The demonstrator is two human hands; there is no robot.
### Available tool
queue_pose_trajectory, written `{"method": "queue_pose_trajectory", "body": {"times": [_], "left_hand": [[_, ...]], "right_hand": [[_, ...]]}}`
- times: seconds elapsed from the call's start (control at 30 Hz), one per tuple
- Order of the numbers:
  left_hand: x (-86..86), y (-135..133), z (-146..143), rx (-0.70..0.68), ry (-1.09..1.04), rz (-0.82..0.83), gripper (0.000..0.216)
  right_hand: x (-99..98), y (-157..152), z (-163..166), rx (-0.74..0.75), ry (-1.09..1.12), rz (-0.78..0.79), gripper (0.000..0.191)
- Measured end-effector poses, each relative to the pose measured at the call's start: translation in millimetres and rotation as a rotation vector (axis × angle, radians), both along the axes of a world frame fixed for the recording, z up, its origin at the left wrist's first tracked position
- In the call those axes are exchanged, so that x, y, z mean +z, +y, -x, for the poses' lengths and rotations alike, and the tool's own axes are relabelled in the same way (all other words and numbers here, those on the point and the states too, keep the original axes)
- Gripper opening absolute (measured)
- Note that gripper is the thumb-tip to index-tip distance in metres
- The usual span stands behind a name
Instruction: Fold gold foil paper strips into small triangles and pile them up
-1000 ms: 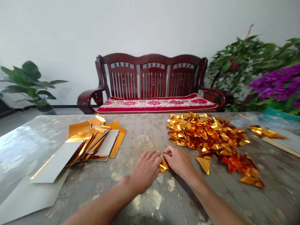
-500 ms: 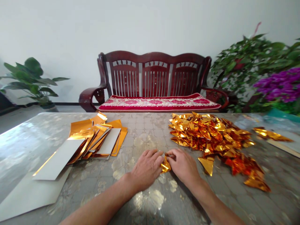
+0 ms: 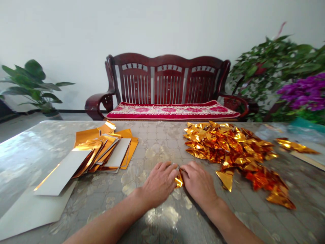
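Observation:
My left hand and my right hand meet at the table's middle, fingers curled and pressed on a small piece of gold foil paper lying on the table. Only a sliver of that foil shows between the two hands. To the right of my right hand spreads a heap of folded gold foil triangles. On the left lies a fanned stack of flat gold-and-white foil sheets.
A large white sheet rests at the table's near left. More gold foil lies on a board at the far right. Behind the table stand a dark wooden bench with a red cushion, a leafy plant and purple flowers.
Both hands have closed in tighter on the foil piece, so less of it shows. The view has shifted slightly.

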State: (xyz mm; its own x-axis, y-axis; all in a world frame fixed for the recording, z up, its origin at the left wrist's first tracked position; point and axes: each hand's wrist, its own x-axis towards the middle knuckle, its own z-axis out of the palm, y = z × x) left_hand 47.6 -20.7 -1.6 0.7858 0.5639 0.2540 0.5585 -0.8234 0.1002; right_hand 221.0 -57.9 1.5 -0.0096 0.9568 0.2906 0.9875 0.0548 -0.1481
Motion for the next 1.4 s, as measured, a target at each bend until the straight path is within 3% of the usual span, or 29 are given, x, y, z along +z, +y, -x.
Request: {"method": "queue_pose_trajectory", "body": {"times": [0.4, 0.87, 1.4], "left_hand": [[-0.7, 0.1, -0.5, 0.003, 0.0, 0.005, 0.016], [-0.6, 0.3, -0.8, 0.006, 0.013, -0.006, 0.018], [0.2, -1.3, -1.4, 0.042, 0.037, 0.038, 0.023]], "right_hand": [[0.7, -3.5, 2.7, 0.114, -0.047, -0.005, 0.021], [3.4, -3.6, 5.8, 0.108, -0.127, 0.008, 0.017], [7.5, -1.4, -1.7, 0.157, -0.046, 0.12, 0.022]]}}
